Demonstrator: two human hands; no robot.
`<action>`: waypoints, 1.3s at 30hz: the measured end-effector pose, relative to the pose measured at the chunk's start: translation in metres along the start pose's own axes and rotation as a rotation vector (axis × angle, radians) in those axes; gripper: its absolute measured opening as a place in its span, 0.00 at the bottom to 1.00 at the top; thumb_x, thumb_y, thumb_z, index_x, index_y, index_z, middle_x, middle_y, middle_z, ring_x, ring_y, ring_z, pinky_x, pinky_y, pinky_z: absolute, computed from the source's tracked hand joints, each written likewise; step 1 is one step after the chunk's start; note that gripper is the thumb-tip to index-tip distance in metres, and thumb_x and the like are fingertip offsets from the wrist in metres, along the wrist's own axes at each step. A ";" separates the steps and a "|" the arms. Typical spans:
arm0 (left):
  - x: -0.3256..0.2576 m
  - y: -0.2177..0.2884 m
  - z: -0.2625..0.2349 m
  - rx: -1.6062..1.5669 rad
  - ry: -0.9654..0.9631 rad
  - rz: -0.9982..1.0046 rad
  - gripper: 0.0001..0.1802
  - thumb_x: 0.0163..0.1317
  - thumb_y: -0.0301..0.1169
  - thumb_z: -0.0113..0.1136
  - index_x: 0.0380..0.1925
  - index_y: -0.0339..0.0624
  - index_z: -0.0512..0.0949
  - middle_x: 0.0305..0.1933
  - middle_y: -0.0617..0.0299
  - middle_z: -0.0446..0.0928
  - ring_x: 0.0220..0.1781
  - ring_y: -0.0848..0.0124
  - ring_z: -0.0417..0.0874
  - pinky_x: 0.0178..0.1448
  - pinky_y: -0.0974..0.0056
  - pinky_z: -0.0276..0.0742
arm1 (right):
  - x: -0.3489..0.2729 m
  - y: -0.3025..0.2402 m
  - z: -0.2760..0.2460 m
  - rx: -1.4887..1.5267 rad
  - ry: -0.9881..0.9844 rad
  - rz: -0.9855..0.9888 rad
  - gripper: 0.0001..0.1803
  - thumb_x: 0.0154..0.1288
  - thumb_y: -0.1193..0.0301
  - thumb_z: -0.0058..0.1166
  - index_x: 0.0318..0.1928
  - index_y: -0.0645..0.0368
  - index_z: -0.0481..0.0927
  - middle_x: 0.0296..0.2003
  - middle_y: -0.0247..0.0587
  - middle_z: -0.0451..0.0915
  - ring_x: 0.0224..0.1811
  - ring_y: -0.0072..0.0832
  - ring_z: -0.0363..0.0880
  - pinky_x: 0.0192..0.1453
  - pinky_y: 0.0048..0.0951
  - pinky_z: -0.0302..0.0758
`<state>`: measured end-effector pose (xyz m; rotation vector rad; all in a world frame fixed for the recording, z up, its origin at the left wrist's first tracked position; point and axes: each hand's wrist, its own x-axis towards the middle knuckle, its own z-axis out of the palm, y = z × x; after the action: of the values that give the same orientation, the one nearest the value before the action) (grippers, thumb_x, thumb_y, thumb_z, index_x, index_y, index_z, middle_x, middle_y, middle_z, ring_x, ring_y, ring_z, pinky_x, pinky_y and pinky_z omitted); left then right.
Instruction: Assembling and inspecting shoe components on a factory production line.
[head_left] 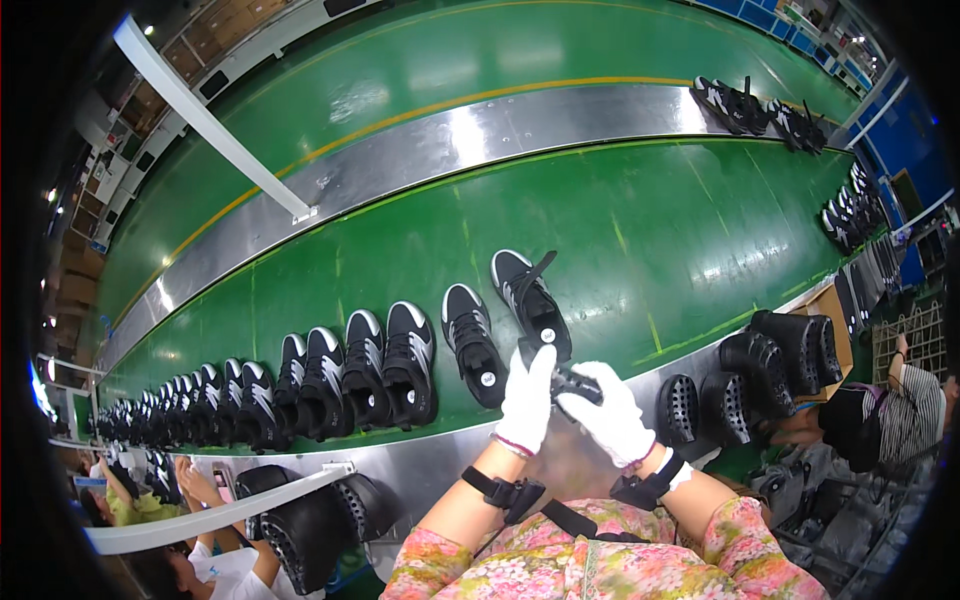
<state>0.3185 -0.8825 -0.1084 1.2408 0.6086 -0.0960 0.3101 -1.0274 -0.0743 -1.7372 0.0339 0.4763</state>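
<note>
Both my hands wear white gloves. My left hand point(527, 400) is closed at the heel of a black shoe point(518, 283) with grey-white trim, which points away from me with its strap sticking up. My right hand point(608, 412) grips a black perforated shoe insert point(577, 386) just behind that shoe's opening. How far the insert reaches toward the shoe is partly hidden by my fingers. To the left, another black shoe point(470, 340) stands apart, a round white label inside it.
A long row of paired shoes point(320, 380) runs left along the green conveyor point(600, 220). Black perforated inserts point(725, 408) stand on the metal ledge at right, more in a carton point(832, 318). A white rail point(215, 515) crosses lower left. People work on both sides.
</note>
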 end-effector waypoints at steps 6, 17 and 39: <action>0.063 0.009 -0.010 0.976 0.009 0.785 0.17 0.66 0.31 0.54 0.53 0.38 0.77 0.50 0.50 0.78 0.53 0.52 0.79 0.55 0.53 0.77 | 0.034 -0.011 -0.036 -0.399 0.187 -0.117 0.24 0.56 0.66 0.67 0.52 0.59 0.77 0.42 0.49 0.82 0.42 0.42 0.83 0.50 0.36 0.79; 0.114 0.013 0.001 1.477 0.009 0.711 0.11 0.60 0.39 0.61 0.39 0.48 0.80 0.34 0.56 0.76 0.40 0.56 0.80 0.42 0.52 0.77 | 0.100 -0.008 -0.020 -0.837 -0.036 -0.294 0.19 0.59 0.61 0.58 0.47 0.56 0.74 0.38 0.51 0.80 0.38 0.49 0.82 0.42 0.46 0.79; 0.087 -0.018 -0.015 1.469 0.043 0.632 0.14 0.60 0.36 0.60 0.44 0.47 0.79 0.35 0.57 0.76 0.40 0.57 0.80 0.41 0.54 0.77 | 0.182 0.075 0.034 -0.960 0.045 -0.183 0.20 0.55 0.64 0.62 0.46 0.59 0.73 0.41 0.55 0.79 0.45 0.51 0.81 0.48 0.46 0.78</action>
<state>0.3790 -0.8531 -0.1682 2.8062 0.0550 0.0382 0.4452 -0.9697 -0.2099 -2.6563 -0.3749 0.3287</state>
